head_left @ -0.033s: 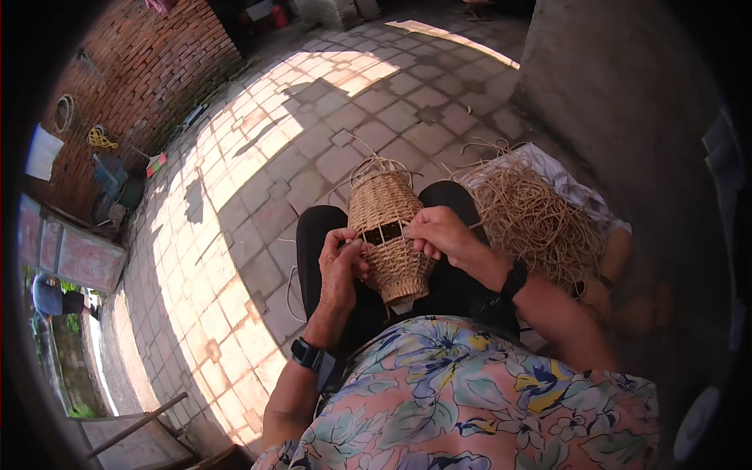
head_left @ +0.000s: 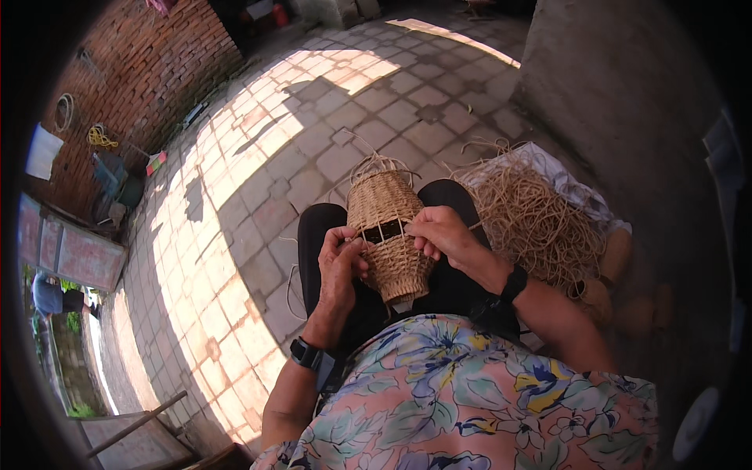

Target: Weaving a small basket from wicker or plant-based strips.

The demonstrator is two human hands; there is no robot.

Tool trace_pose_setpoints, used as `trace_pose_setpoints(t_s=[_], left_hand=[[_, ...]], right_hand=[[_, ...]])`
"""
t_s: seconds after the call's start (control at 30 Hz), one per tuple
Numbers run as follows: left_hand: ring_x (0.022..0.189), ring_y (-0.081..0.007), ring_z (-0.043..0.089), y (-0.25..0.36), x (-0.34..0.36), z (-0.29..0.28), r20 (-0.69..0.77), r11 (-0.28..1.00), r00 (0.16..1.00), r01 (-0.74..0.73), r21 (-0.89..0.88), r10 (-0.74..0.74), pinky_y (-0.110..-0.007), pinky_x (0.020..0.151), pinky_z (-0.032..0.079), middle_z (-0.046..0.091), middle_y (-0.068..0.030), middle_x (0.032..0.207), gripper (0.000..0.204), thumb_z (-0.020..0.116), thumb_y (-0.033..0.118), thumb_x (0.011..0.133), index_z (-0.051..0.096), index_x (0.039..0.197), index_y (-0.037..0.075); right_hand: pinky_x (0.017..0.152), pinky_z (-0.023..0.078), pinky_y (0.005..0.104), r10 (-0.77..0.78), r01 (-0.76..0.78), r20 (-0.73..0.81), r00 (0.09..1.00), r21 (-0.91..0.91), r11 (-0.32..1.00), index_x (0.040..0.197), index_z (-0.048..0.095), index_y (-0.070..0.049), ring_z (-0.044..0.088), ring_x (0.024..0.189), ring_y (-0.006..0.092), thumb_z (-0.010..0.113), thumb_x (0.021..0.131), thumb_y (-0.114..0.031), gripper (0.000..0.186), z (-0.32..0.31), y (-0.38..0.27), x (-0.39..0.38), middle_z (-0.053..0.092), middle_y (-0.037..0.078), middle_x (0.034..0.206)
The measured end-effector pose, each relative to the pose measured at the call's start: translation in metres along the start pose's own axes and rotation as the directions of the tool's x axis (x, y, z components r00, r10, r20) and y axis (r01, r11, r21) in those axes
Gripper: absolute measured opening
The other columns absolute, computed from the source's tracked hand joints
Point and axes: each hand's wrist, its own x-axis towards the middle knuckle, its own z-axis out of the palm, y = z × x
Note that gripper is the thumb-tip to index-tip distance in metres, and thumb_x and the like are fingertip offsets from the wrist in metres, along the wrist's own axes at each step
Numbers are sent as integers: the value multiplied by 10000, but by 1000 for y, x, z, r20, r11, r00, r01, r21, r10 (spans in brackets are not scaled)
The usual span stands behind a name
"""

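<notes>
A woven tan straw basket (head_left: 392,266) lies between my knees, with loose strands at its far end and a dark open band across its middle, crossed by thin upright strips. My left hand (head_left: 341,266) grips the basket's left edge at that band, fingers curled. My right hand (head_left: 442,239) pinches at the band's right side, thumb and forefinger on a strand or strip too small to tell apart.
A heap of straw cord (head_left: 533,219) on white sacking sits right of my knees beside tan woven pieces (head_left: 595,301). Paving (head_left: 251,180) surrounds me. A brick wall (head_left: 133,70) with coiled ropes stands left; a concrete wall (head_left: 619,94) right. A person (head_left: 53,294) is outside at far left.
</notes>
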Motion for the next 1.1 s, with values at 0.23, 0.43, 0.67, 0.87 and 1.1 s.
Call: trace_pose_setpoints(t_s=[0.23,0.43,0.67,0.87,1.1], left_hand=[[629,-116,574,24,-2,21,45,688,887,-388,613,460,-256,561,480,641,-68,801,182,577,97,860,536,1026,35],[583,-114,602,41,4,49,415,483,831,-554,678,372,-252,533,477,655,-99,792,209,526,90,880,545,1077,23],[614,-89,576,42,9,49,210,928,976,-29,371,-53,-226,543,493,585,-38,810,224,529,85,862,548,1083,55],[630,-85,560,23,10,12,100,991,995,-25,134,11,-210,581,472,577,-6,820,238,580,157,840,557,1049,47],[656,-76,565,13,2,1,27,993,998,49,109,-52,-214,575,473,557,10,784,261,628,266,855,601,987,43]], right_hand=[[356,378,207,-90,114,-128,988,195,974,803,539,-37,504,436,79,590,856,-187,167,4,8,-5,569,35,622],[343,371,207,-135,165,-125,983,266,950,798,530,-56,506,428,88,634,861,-259,236,3,17,-7,561,31,612],[375,394,215,132,-91,-61,989,448,889,808,532,-66,503,440,88,638,860,-386,341,-15,32,-44,536,17,596],[380,358,223,36,-41,21,999,452,891,840,566,-70,476,452,83,514,943,-372,323,-15,34,-58,520,0,597],[555,469,234,-16,-13,33,999,726,688,1028,576,-34,571,619,103,562,928,-300,284,-16,36,-42,593,26,720]])
